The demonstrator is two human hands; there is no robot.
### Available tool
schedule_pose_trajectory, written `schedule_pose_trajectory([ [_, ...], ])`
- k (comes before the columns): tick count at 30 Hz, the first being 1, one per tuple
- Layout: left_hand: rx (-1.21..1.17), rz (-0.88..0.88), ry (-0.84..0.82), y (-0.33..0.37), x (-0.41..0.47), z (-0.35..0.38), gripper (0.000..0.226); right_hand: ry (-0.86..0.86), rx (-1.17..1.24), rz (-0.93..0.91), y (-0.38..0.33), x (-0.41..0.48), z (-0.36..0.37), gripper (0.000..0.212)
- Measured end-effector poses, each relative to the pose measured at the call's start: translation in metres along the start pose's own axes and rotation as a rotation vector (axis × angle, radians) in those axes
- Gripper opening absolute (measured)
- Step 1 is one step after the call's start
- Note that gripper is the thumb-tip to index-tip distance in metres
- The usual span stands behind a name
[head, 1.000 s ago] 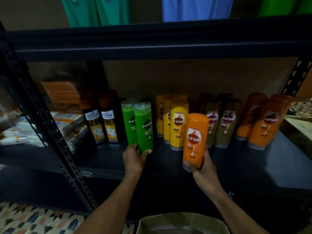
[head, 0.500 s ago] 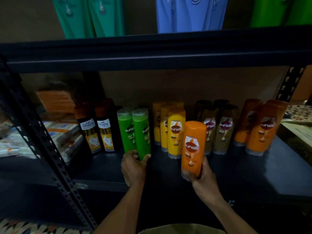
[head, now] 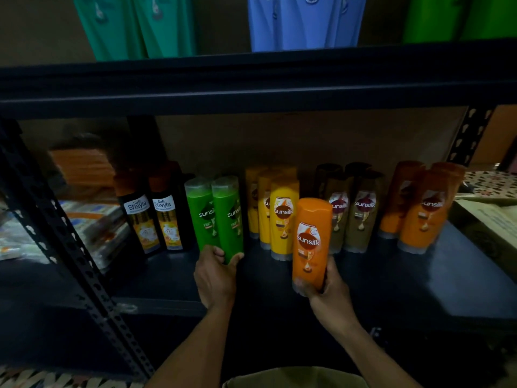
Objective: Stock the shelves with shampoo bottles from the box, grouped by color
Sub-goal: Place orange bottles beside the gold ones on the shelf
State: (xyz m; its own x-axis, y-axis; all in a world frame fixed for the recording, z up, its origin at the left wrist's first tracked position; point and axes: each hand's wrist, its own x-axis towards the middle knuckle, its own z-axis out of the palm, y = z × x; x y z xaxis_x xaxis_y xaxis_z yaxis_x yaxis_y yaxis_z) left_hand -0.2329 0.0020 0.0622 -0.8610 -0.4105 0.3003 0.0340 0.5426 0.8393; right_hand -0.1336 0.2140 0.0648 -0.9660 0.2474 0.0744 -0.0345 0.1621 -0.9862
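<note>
Head view: the right hand point(head: 331, 292) grips the orange bottle point(head: 310, 242) round its lower end, fingers curled behind and thumb at the side. It holds the bottle upright over the front of the shelf point(head: 419, 289), ahead of the yellow group point(head: 282, 217) and well apart from the orange group point(head: 419, 214) at the far right. The left hand point(head: 215, 275) grips the base of a green bottle point(head: 228, 219) standing on the shelf beside its twin. The bottles look like smooth, stiff plastic, judged moderately heavy if full and liable to slip. A hold round the waist, below the label, appears safer than the rounded top. They are tall and narrow, so a nudge could topple neighbours. The shelf is dark, flat and level, with bare space in front of the rows. The upper shelf point(head: 251, 91) limits headroom. Lighting is poor. The box point(head: 293, 378) shows only its rim at the bottom edge.
</note>
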Motion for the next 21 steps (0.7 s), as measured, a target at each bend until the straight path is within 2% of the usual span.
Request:
schedule_pose_trajectory([
  [3,-0.032,0.008,-0.014,-0.001,-0.004,-0.005,0.047,0.012,-0.01,-0.015,0.002,-0.001,0.0,0.075],
  [5,-0.08,0.075,-0.044,-0.003,-0.012,-0.012,0.042,0.06,-0.041,-0.033,0.003,-0.004,0.0,0.07],
  [7,-0.089,0.218,-0.128,-0.009,-0.028,-0.017,0.033,0.105,-0.079,-0.05,0.003,-0.007,-0.004,0.065],
  [11,0.084,0.559,-0.316,-0.011,-0.065,-0.014,0.015,0.138,-0.14,-0.072,0.005,-0.016,-0.026,0.06],
  [13,0.114,0.632,-0.392,-0.001,-0.078,-0.006,0.012,0.142,-0.147,-0.075,0.005,-0.02,-0.04,0.061],
  [18,0.252,0.712,-0.712,0.045,-0.109,0.031,0.036,0.226,-0.163,-0.048,0.009,-0.023,-0.096,0.064],
  [21,0.344,0.745,-0.826,0.072,-0.122,0.058,0.043,0.298,-0.189,-0.019,0.013,-0.018,-0.131,0.064],
])
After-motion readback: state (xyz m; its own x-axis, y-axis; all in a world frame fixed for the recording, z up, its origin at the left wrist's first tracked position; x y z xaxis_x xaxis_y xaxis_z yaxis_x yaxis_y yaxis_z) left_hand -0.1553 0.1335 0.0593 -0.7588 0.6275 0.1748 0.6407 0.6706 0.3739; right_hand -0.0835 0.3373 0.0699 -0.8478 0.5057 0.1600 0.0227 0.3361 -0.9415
